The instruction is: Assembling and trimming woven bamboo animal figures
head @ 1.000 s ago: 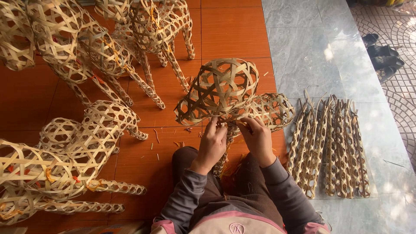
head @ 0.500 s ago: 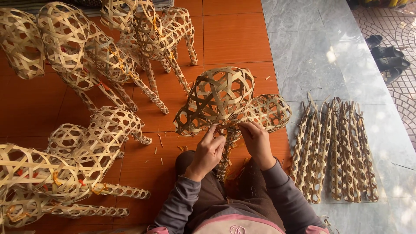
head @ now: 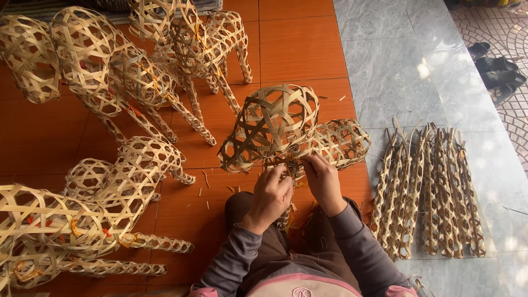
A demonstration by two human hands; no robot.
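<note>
Above the person's lap, the left hand and right hand are both closed, pinching the bamboo strips under the woven bamboo figure, which they hold over the orange tiled floor. Finished woven figures stand on the left; woven legs lie in a row on the grey floor.

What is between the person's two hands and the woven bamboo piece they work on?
Nothing visible. The left hand and right hand both touch the woven bamboo piece directly at its lower middle.
</note>
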